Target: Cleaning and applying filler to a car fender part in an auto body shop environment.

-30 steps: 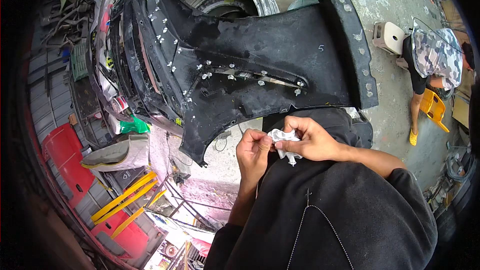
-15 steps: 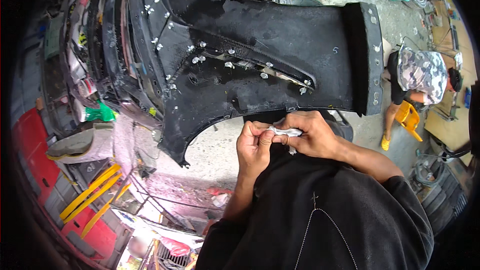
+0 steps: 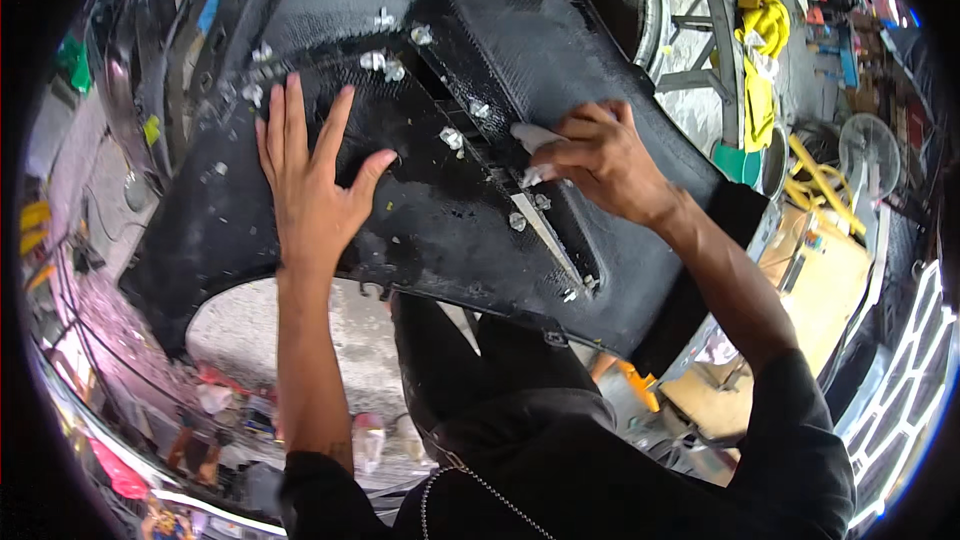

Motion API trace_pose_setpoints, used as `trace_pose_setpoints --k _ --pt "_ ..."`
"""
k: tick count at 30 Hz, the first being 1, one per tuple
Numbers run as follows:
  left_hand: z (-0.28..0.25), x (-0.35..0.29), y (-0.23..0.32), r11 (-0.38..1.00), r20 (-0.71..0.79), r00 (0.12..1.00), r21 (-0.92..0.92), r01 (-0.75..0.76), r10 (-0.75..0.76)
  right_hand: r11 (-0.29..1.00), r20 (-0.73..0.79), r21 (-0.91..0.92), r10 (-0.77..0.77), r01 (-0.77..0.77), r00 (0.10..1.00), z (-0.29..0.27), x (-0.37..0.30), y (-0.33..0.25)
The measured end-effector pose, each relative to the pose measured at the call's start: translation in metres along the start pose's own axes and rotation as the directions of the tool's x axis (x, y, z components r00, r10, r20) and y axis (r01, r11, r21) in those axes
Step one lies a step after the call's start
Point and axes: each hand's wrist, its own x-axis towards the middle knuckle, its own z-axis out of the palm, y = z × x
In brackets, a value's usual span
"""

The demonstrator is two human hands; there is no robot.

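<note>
A large black panel, shaped like a car fender (image 3: 420, 230), stretches in front of me. My left hand (image 3: 315, 190) lies spread on its left part, fingers pointing away and nothing held. In my right hand (image 3: 612, 162), a crumpled white cloth (image 3: 537, 138) is pinched between bent fingers, low over the long slot (image 3: 545, 235) in the panel; whether the cloth touches the surface I cannot tell. Several small shiny whitish blobs, perhaps clips, dot the slot's edges, one (image 3: 452, 138) just left of the cloth. The surface looks damp or glossy in patches.
Beyond the panel stand a large round tyre (image 3: 650, 0) and a black metal frame (image 3: 712, 90). Yellow cloth (image 3: 765, 25), a green bucket (image 3: 737, 163), a fan (image 3: 868, 155) and a tan board (image 3: 830, 280) are at the right. Cables and clutter cover the lower left.
My hands have parted and moved forward over the panel: the left now lies flat on it, the right keeps the white cloth near the slot. The view has shifted and turned.
</note>
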Motion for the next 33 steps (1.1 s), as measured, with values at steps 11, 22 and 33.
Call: trace_pose_setpoints --k 11,22,33 --pt "0.035 0.007 0.0 0.952 -0.014 0.993 0.286 -0.108 0.117 0.963 -0.232 0.043 -0.251 0.267 0.94 0.046 0.061 0.009" --pt "0.044 0.006 -0.001 0.957 -0.093 0.989 0.275 -0.088 0.118 0.956 -0.231 -0.01 -0.288 0.293 0.929 0.055 0.061 0.013" --pt "0.046 0.001 -0.001 0.959 -0.091 0.99 0.273 -0.078 0.106 0.967 -0.23 0.066 -0.224 0.245 0.947 0.059 0.043 0.001"
